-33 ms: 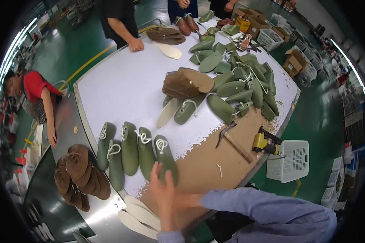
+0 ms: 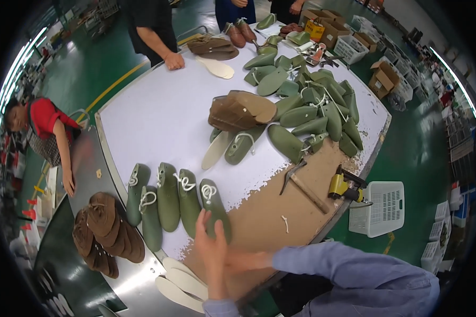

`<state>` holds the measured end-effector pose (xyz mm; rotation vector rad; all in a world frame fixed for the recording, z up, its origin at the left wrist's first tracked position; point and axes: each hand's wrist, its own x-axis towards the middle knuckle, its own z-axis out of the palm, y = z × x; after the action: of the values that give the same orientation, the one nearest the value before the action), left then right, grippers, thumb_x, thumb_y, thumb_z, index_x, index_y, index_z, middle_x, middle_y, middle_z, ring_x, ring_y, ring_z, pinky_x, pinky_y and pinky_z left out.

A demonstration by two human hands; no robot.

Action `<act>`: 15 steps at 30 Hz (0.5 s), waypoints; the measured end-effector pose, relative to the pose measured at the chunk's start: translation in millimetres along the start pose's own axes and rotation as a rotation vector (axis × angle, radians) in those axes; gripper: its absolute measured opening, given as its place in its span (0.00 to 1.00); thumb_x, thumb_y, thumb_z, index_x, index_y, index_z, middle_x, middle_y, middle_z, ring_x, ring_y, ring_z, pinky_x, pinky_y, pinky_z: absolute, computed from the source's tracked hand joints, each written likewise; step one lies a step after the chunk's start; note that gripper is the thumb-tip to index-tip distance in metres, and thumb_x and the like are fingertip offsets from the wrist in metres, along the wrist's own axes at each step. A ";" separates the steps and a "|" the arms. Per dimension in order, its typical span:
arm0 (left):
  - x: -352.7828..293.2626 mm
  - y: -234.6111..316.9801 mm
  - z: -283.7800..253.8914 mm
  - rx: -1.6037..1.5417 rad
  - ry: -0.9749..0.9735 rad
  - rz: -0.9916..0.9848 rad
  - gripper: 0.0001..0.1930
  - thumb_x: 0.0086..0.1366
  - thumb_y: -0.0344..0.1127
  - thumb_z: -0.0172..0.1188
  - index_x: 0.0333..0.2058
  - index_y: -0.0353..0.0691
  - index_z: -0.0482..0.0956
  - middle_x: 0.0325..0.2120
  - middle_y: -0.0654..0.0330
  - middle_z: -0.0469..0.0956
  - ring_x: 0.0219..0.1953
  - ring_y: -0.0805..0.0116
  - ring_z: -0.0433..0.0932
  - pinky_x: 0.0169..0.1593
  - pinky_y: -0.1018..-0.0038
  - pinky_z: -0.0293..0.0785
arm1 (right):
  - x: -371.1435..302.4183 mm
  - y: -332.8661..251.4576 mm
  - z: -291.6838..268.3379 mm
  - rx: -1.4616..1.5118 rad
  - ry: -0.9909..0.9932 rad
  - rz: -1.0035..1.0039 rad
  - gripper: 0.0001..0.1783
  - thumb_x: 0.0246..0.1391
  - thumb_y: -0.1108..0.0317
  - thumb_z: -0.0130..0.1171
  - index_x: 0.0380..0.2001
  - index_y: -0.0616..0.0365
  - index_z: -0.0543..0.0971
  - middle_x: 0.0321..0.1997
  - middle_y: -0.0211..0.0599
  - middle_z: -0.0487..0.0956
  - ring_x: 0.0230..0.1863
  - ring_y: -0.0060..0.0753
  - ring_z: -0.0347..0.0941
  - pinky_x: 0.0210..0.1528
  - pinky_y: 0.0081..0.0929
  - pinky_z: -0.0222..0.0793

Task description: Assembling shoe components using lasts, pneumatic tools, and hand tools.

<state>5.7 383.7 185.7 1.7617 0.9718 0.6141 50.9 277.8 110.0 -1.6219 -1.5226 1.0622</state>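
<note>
Green shoe lasts (image 2: 168, 206), qty 5, rowed on L side of worktop (image 2: 153, 116); your L grip (image 2: 211, 244) apart by rightmost last (image 2: 209, 194); R grip (image 2: 249, 260) blurred, can't tell; step prob. arranging lasts, next move needs L closed round one.

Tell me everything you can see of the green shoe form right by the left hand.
The green form is foot-shaped, smooth and hard-looking, perhaps plastic, with a white cord looped at its far end. It lies on the table, rounded end toward the person, at the right of a row of similar forms. Part of it is hidden behind the left hand; whether the fingers touch it, I cannot tell.
</note>
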 end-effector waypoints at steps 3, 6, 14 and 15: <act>28.9 -0.4 26.5 -0.034 -0.081 0.000 0.26 0.64 0.31 0.56 0.59 0.28 0.62 0.51 0.43 0.72 0.56 0.55 0.71 0.58 0.64 0.66 | -15.5 -15.0 -88.4 0.297 0.557 0.283 0.14 0.54 0.72 0.51 0.45 0.62 0.73 0.45 0.50 0.75 0.48 0.50 0.72 0.50 0.40 0.68; 59.5 14.6 64.7 -0.059 -0.094 0.044 0.29 0.64 0.34 0.57 0.60 0.31 0.60 0.52 0.43 0.72 0.55 0.52 0.72 0.58 0.62 0.67 | 15.1 34.3 -192.7 -0.205 0.986 0.147 0.24 0.48 0.67 0.61 0.49 0.63 0.71 0.49 0.48 0.74 0.52 0.49 0.69 0.53 0.41 0.63; 33.4 52.7 120.7 -0.153 -0.237 -0.149 0.30 0.64 0.37 0.58 0.61 0.33 0.59 0.53 0.45 0.71 0.53 0.56 0.73 0.55 0.67 0.68 | 94.3 67.7 -317.8 -0.280 0.637 0.302 0.17 0.45 0.65 0.66 0.35 0.58 0.72 0.34 0.43 0.78 0.40 0.52 0.72 0.45 0.46 0.63; 25.6 49.2 117.5 -0.140 -0.230 -0.158 0.30 0.64 0.37 0.58 0.61 0.33 0.59 0.53 0.45 0.71 0.53 0.56 0.73 0.55 0.67 0.68 | 89.3 63.8 -319.5 -0.265 0.629 0.299 0.17 0.45 0.65 0.66 0.35 0.58 0.72 0.34 0.43 0.78 0.40 0.52 0.72 0.45 0.46 0.63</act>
<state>126.2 335.1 185.9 1.5745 0.8763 0.3608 363.7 379.8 186.5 -2.1537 -1.0441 0.4171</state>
